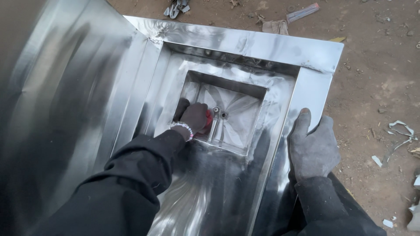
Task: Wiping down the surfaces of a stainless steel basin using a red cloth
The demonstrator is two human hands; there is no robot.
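Open-air metal fabrication yard. A large welded hopper of polished sheet steel (245, 43), its corner seams showing weld marks, stands directly on bare packed earth (372, 87). Offcuts of sheet metal (400, 131), a rag (275, 27) and small scraps (177, 8) lie scattered over the ground around it.

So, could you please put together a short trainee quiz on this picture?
1. True or false: the left hand is deep inside the steel hopper, closed on a red object.
2. Where does the right hand rest?
A. on the dirt ground
B. on the hopper's right rim
C. on the left sleeve
3. Fill in: the left wrist wears a beaded ____.

Key: 1 true; 2 B; 3 bracelet. The red object is mostly hidden by the fingers, so its kind cannot be told. Metal scraps lie on the ground.
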